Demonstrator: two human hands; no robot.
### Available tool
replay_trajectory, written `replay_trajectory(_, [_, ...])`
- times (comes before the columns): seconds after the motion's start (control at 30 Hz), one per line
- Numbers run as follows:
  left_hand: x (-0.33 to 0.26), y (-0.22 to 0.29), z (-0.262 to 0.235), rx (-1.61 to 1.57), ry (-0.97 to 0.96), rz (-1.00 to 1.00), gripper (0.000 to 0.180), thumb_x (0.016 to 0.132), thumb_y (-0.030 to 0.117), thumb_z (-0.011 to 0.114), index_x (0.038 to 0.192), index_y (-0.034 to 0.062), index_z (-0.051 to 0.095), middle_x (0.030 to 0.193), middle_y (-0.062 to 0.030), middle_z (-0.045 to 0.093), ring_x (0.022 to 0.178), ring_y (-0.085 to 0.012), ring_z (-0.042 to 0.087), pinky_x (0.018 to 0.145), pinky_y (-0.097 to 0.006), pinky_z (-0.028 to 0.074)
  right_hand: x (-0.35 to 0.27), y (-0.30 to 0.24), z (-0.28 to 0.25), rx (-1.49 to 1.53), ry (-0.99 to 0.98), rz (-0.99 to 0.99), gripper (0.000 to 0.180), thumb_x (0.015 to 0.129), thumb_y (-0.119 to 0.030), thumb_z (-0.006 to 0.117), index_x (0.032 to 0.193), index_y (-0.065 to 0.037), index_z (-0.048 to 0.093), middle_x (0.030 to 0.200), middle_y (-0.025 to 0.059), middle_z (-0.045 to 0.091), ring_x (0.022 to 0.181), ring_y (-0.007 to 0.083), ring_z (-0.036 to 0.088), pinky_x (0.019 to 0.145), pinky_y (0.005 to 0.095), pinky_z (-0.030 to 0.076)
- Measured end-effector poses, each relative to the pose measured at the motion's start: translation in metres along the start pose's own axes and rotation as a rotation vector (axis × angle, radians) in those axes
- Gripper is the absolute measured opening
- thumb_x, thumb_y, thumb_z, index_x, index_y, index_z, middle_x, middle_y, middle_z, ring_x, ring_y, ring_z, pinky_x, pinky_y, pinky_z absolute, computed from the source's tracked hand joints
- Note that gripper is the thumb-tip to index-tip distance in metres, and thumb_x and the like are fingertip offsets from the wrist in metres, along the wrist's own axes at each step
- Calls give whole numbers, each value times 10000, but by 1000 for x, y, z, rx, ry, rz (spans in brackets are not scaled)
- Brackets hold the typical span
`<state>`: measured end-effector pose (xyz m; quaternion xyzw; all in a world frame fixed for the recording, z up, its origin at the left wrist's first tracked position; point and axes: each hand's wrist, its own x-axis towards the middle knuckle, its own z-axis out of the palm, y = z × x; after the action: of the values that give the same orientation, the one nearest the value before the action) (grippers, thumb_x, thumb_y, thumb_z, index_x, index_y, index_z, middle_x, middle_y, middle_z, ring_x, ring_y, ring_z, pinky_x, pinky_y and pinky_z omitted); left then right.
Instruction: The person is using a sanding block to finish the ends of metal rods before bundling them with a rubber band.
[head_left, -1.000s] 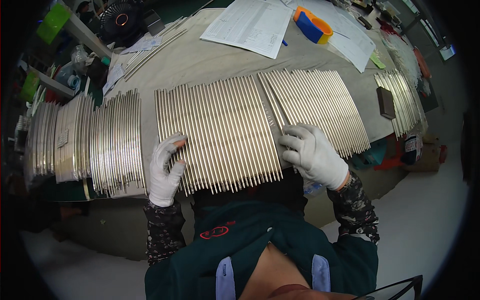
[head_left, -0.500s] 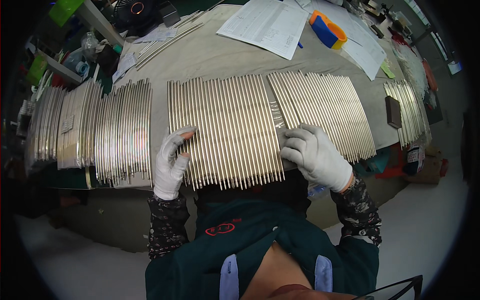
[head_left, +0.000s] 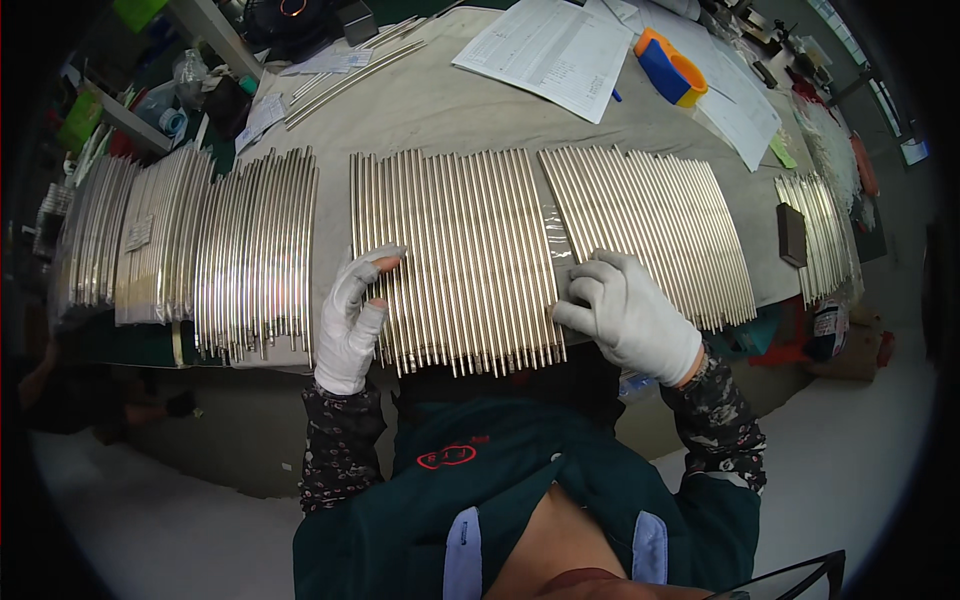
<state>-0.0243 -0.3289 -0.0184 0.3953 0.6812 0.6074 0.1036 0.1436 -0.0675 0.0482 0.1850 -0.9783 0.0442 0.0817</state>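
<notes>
The middle batch of metal rods (head_left: 455,255) lies flat on the bench (head_left: 450,105) straight in front of you, the rods packed side by side. Each rod's long axis runs from your body toward the far side of the bench; the near ends overhang the bench edge by your chest, and the far ends point at the papers.

Your left hand (head_left: 352,320), in a white glove, rests on the left edge of this batch: the fingers (head_left: 375,262) are loosely curled and lie on the outermost rods, not closed around any of them. Your right hand (head_left: 628,312), also gloved, sits at the batch's right edge, in the seam where it meets the next batch (head_left: 655,230); the fingers are bent and held together, pressing down on the rods there. Whether they pinch a rod you cannot tell.

That right-hand batch fans slightly, its far ends leaning left. To your left lie more rod batches (head_left: 255,245), aligned the same way. Beyond the rods, printed sheets (head_left: 545,50) lie on the bench, with an orange and blue tool (head_left: 670,68) just beside them. A smaller group of rods (head_left: 822,235) lies far right.
</notes>
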Motion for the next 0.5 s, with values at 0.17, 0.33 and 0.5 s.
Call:
replay_trajectory(0.17, [-1, 3, -1, 7, 10, 27, 375, 917, 381, 500, 1195, 130, 506, 1176, -138, 555, 1179, -295, 482, 1009, -438, 367, 4, 1, -1, 30, -58, 2, 264, 707, -96, 591, 969, -133, 595, 1022, 47, 545, 1078, 237, 502, 969, 409, 378])
replay_trajectory(0.33, [0, -1, -1, -3, -3, 74, 374, 924, 369, 491, 1237, 164, 475, 1165, -143, 562, 1174, -304, 487, 1003, -449, 369, 8, -1, 3, 22, -51, 13, 217, 726, -114, 582, 942, -126, 603, 1032, 63, 545, 1082, 240, 505, 977, 411, 372])
replay_trajectory(0.5, [-2, -3, -3, 12, 5, 79, 391, 926, 368, 489, 1270, 184, 460, 1167, -143, 562, 1170, -307, 490, 999, -446, 371, 18, -2, 0, 73, -86, -28, 287, 715, -127, 579, 1001, -106, 586, 1017, 57, 558, 1072, 239, 517, 984, 417, 369])
